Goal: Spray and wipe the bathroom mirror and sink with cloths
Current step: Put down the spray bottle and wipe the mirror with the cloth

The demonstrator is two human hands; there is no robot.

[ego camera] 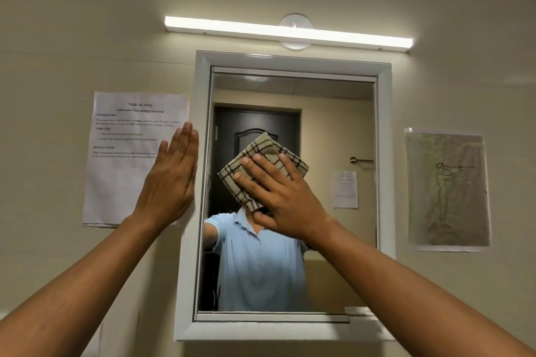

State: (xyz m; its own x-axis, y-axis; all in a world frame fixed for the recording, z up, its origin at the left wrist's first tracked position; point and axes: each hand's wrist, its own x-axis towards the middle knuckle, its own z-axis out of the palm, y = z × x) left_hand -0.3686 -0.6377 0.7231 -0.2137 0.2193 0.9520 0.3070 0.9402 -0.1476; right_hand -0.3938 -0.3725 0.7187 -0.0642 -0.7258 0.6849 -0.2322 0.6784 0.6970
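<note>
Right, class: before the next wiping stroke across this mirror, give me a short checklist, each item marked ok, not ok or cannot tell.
1. Cloth lies on the mirror glass: ok.
2. Right hand presses the cloth, fingers spread over it: ok.
3. Left hand lies flat at the mirror frame's left edge, bracing: ok.
4. Left hand clear of the printed sheet: not ok, it overlaps it.
5. Glass already sprayed: cannot tell.
6. Sink ready for wiping: cannot tell, out of view.
</note>
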